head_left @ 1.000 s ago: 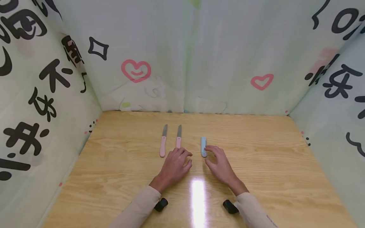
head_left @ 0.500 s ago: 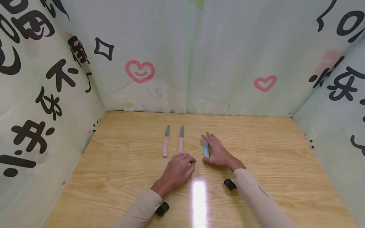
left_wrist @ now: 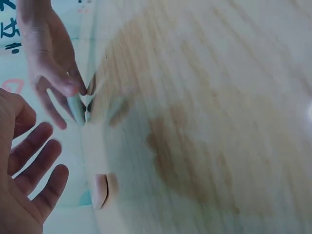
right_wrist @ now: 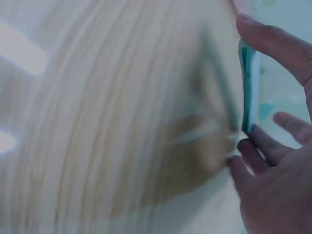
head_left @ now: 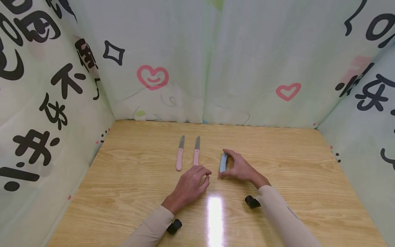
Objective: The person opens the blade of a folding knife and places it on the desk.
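Note:
My right hand (head_left: 239,166) holds a light-blue folding knife (head_left: 223,162) by its two ends, thumb at the near end and fingers at the far end. In the right wrist view, the folded knife (right_wrist: 248,87) stands on edge with a slot along its side, and no blade shows out of it. My left hand (head_left: 192,181) has its fingers loosely curled around nothing, close to a pink-handled knife (head_left: 196,151) whose handle end it hides. A second pink-handled knife (head_left: 180,152) lies left of that one, both blades pointing away from me.
The wooden table (head_left: 139,192) meets a white curtain (head_left: 247,68) with drawn hearts at its far edge. Similar curtains with black lettering stand on the left and right sides. A black wrist camera (head_left: 174,226) sits at my left cuff, another wrist camera (head_left: 252,202) at my right.
My right hand spread over the blue folding knife, then closed its thumb and fingers on the two ends. The knife has tilted slightly. My left hand drew back slightly from the pink knife.

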Action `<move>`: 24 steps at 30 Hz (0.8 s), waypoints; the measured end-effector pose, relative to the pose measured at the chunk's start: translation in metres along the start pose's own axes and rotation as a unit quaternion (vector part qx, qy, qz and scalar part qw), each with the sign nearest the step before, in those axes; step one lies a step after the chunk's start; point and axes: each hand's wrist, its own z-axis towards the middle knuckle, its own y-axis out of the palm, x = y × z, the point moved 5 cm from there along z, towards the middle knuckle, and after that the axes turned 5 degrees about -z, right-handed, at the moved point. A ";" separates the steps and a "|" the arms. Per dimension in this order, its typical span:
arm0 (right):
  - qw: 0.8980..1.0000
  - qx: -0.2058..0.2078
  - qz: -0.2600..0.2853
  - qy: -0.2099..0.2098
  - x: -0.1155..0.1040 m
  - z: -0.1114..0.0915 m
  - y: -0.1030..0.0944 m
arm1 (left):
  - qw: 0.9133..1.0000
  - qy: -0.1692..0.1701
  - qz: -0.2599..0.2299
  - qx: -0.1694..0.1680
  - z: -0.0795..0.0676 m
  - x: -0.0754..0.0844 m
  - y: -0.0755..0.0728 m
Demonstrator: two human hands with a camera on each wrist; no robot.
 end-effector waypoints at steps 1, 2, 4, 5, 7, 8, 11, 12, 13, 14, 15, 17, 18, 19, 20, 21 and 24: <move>1.000 0.000 0.013 0.003 -0.002 -0.002 0.000 | 1.000 0.004 0.001 0.004 0.001 0.000 -0.001; 1.000 -0.002 0.028 0.003 -0.006 -0.003 0.000 | 1.000 0.008 0.004 0.007 0.002 0.000 -0.001; 0.999 -0.009 0.053 0.009 -0.013 -0.008 0.000 | 1.000 0.014 0.009 0.009 0.004 0.000 -0.002; 0.998 -0.014 0.066 0.011 -0.016 -0.009 0.000 | 1.000 0.019 0.010 0.010 0.004 0.000 -0.003; 0.995 -0.026 0.093 0.009 -0.022 -0.013 0.000 | 1.000 0.025 0.011 0.007 0.005 0.000 -0.003; 0.994 -0.033 0.106 0.004 -0.025 -0.014 0.000 | 1.000 0.027 0.011 0.005 0.006 0.000 -0.002; 0.990 -0.052 0.134 -0.011 -0.031 -0.017 0.001 | 1.000 0.029 0.005 0.001 0.006 0.000 -0.002; 0.989 -0.057 0.139 -0.015 -0.032 -0.017 0.001 | 1.000 0.030 0.003 0.000 0.006 0.001 -0.002; 0.988 -0.061 0.144 -0.017 -0.033 -0.018 0.002 | 0.999 0.032 0.000 -0.001 0.006 0.001 -0.002; 0.986 -0.067 0.149 -0.019 -0.034 -0.019 0.002 | 0.999 0.035 -0.001 -0.002 0.006 0.002 -0.002; 0.986 -0.071 0.150 -0.019 -0.034 -0.020 0.003 | 0.999 0.039 -0.003 -0.002 0.007 0.003 -0.002; 0.985 -0.081 0.153 -0.022 -0.035 -0.022 0.004 | 0.999 0.051 -0.008 -0.002 0.008 0.006 -0.002; 0.984 -0.087 0.156 -0.023 -0.036 -0.023 0.005 | 0.998 0.058 -0.010 -0.003 0.008 0.007 -0.002; 0.983 -0.093 0.156 -0.024 -0.037 -0.024 0.006 | 0.998 0.066 -0.014 -0.003 0.009 0.008 -0.001; 0.982 -0.099 0.157 -0.026 -0.038 -0.024 0.007 | 0.997 0.074 -0.017 -0.004 0.009 0.010 -0.001; 0.981 -0.104 0.158 -0.030 -0.040 -0.025 0.008 | 0.996 0.081 -0.023 -0.004 0.009 0.011 0.000; 0.978 -0.114 0.168 -0.038 -0.043 -0.028 0.009 | 0.995 0.090 -0.037 -0.002 0.007 0.013 0.001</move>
